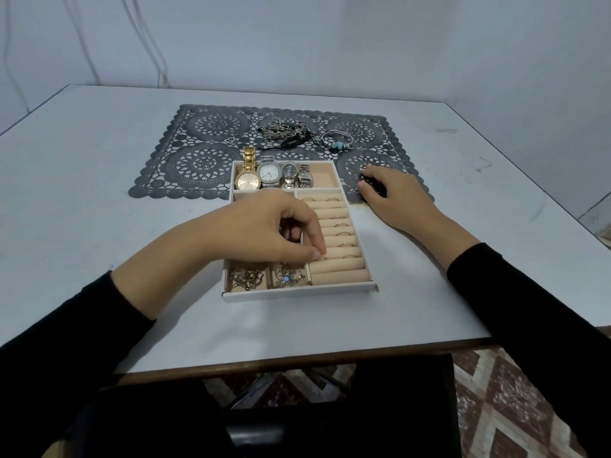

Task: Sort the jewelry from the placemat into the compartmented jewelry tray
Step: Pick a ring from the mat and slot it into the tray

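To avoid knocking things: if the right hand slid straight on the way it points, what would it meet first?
Probably the silver bracelet with turquoise beads on the grey lacy placemat; the right hand, gripping a dark item, points that way, but depth is unclear.

On the table [99,193] the placemat [185,150] lies at upper middle of the frame, with bracelets [287,133] on it above the tray [297,294], which overlaps its lower edge. In the tray, watches [274,175] fill the top compartment, rings [340,226] sit in the right rolls, and chains [248,276] lie lower left. The left hand [274,226] is over the tray's centre; the right hand [393,193], right of the tray, grips an item [372,186].
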Demonstrator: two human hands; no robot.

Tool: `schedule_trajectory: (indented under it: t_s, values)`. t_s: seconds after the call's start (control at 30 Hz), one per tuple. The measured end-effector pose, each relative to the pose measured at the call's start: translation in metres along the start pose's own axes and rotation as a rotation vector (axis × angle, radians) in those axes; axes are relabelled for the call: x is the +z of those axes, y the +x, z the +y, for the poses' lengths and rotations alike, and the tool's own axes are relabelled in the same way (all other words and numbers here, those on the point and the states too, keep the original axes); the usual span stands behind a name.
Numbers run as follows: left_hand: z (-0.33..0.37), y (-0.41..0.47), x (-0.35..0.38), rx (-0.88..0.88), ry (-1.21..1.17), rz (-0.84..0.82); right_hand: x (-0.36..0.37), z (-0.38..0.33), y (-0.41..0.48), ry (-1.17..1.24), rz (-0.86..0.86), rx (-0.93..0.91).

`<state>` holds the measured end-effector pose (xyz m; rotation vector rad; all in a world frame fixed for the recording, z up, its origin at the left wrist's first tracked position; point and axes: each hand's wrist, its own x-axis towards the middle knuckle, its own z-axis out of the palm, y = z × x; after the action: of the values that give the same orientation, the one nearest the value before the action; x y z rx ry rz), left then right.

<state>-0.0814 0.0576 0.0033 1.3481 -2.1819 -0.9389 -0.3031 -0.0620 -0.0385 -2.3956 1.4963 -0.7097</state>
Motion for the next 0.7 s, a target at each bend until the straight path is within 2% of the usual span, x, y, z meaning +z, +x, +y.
schedule_trajectory:
  t_s: [0.2,0.4,0.53,0.7]
  values:
    - [0.009,0.007,-0.005,-0.085,0.019,-0.063,0.001,0.002,0.001,-0.001,0.000,0.009]
    - [0.006,0.002,-0.009,-0.047,-0.082,-0.032,-0.002,0.000,0.001,0.020,0.004,0.012]
    - [-0.001,0.001,-0.024,-0.014,-0.186,0.190,-0.004,0.001,0.004,0.062,0.018,0.054]
    - [-0.034,0.012,-0.048,-0.058,-0.145,0.574,-0.002,0.007,0.021,0.109,0.093,0.080]
